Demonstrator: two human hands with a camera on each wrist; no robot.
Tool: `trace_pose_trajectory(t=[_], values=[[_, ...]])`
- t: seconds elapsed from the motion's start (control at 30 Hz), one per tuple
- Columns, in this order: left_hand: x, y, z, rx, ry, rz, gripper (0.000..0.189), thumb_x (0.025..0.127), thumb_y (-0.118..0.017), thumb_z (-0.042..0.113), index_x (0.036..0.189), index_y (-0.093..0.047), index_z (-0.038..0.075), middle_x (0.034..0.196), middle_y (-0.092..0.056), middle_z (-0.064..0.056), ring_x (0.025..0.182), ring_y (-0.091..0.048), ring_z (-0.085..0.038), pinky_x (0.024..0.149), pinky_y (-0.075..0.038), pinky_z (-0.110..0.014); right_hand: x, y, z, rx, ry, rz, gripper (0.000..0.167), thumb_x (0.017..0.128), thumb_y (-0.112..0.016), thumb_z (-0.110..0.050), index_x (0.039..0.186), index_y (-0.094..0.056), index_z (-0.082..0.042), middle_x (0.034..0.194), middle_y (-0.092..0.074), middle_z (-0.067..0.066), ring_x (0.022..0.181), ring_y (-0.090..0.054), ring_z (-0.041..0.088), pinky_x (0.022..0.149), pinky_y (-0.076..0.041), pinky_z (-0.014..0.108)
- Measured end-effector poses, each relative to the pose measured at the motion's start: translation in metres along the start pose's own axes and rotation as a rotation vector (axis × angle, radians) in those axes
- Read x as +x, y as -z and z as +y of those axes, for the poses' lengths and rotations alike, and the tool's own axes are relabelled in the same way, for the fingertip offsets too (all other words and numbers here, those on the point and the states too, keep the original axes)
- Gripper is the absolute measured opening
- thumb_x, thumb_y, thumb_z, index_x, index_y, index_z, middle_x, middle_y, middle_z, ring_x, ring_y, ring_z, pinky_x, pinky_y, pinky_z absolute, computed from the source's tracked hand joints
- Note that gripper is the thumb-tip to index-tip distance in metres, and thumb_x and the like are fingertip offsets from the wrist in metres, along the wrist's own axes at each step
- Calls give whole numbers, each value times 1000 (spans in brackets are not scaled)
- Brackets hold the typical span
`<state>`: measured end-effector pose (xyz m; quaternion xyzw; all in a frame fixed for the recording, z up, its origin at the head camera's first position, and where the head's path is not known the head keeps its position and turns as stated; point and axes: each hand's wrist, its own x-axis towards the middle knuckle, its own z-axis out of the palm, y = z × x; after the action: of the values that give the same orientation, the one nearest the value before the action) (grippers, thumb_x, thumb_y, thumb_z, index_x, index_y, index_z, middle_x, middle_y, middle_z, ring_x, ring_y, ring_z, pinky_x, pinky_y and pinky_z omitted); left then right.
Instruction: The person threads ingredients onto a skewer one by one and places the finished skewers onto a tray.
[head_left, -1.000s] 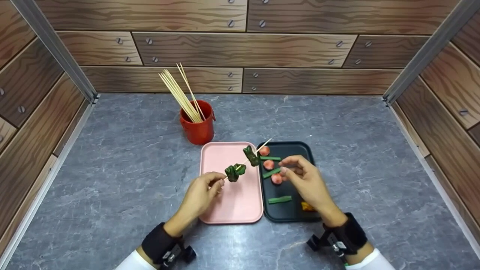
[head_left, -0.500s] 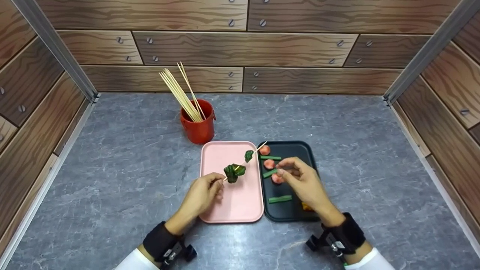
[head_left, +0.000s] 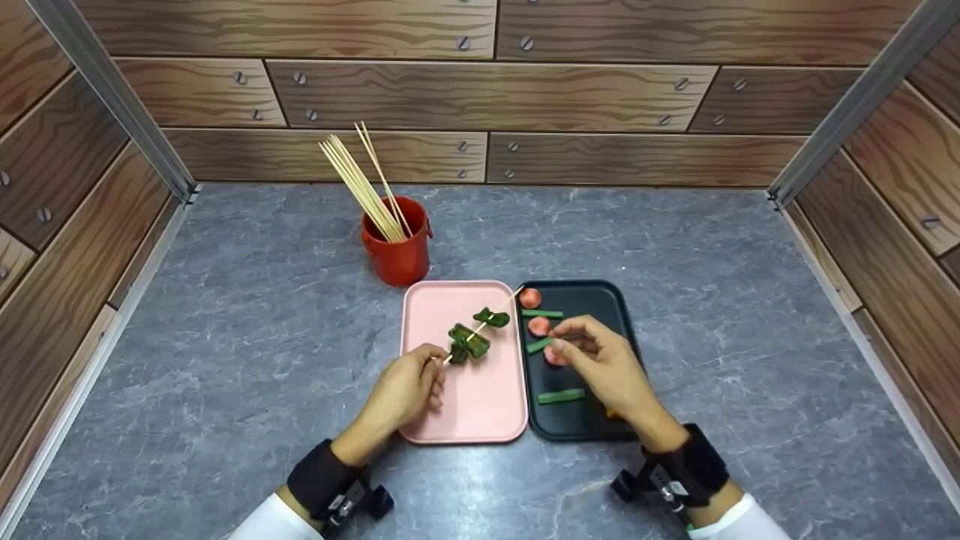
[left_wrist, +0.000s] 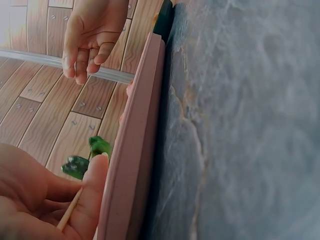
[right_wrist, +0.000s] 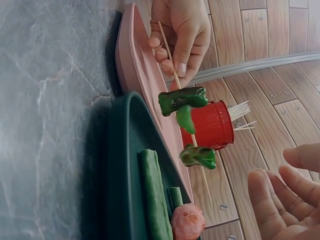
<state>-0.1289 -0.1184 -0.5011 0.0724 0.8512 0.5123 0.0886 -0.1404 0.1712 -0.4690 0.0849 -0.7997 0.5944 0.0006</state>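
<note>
My left hand point(head_left: 405, 386) pinches the lower end of a wooden skewer point(right_wrist: 167, 45) between thumb and fingers, above the pink tray point(head_left: 480, 412). Several dark green pepper-like pieces are threaded on it: a cluster point(head_left: 469, 342) close to my fingertips and a separate piece point(head_left: 492, 318) farther up. The skewer's bare tip slants toward the far right. Over the dark tray point(head_left: 574, 429) hovers my right hand point(head_left: 606, 371), its thumb and fingers apart in the right wrist view and holding nothing. Pinkish-red balls point(head_left: 539, 325) and green strips point(head_left: 561, 396) lie beneath and beside it.
A red bucket point(head_left: 400, 262) with many wooden skewers point(head_left: 358, 184) leaning out stands behind the pink tray. The two trays lie side by side on a grey marbled table point(head_left: 262, 300). Wood-patterned walls point(head_left: 487, 94) enclose the back and both sides.
The skewer's tip has dropped and shifted left, and the pepper pieces on it have turned. My right hand has drifted slightly left, covering more of the yellow piece on the dark tray.
</note>
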Motion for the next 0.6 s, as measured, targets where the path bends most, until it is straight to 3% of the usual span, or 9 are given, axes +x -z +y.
trace_pose_trajectory(t=[0.17, 0.3, 0.43, 0.5, 0.6], values=[[-1, 1, 1, 122, -35, 14, 17, 108, -50, 3, 118, -63, -1, 76, -67, -8, 50, -58, -5, 45, -51, -23, 0, -1, 0, -3, -4, -3, 14, 99, -68, 2, 113, -68, 4, 116, -72, 26, 94, -76, 10, 81, -63, 21], [-2, 2, 1, 270, -89, 87, 13, 105, -55, 2, 115, -63, 3, 72, -66, -5, 52, -59, -9, 50, -51, -27, 0, -1, 0, -2, -2, -12, 15, 99, -68, 1, 113, -68, 4, 116, -71, 29, 92, -75, 9, 80, -63, 20], [-4, 2, 0, 463, -159, 203, 6, 101, -63, 5, 106, -65, 7, 79, -73, -11, 67, -72, -29, 60, -57, -45, 0, -1, -1, -9, -3, -16, 15, 100, -68, 0, 114, -68, 3, 117, -71, 29, 92, -75, 9, 80, -62, 20], [-4, 2, -1, 525, -161, 251, 3, 100, -65, 8, 103, -65, 7, 85, -76, -16, 75, -74, -39, 63, -58, -53, -1, -1, -1, -13, -3, -16, 15, 100, -68, 0, 114, -68, 3, 117, -71, 29, 92, -74, 7, 81, -62, 20], [-4, 4, -1, 560, -117, 273, 5, 100, -67, 11, 103, -65, 7, 90, -77, -23, 78, -75, -47, 62, -58, -58, -1, 0, -1, -14, -6, -15, 15, 100, -68, -1, 115, -68, 3, 118, -72, 27, 92, -74, 7, 81, -62, 19]])
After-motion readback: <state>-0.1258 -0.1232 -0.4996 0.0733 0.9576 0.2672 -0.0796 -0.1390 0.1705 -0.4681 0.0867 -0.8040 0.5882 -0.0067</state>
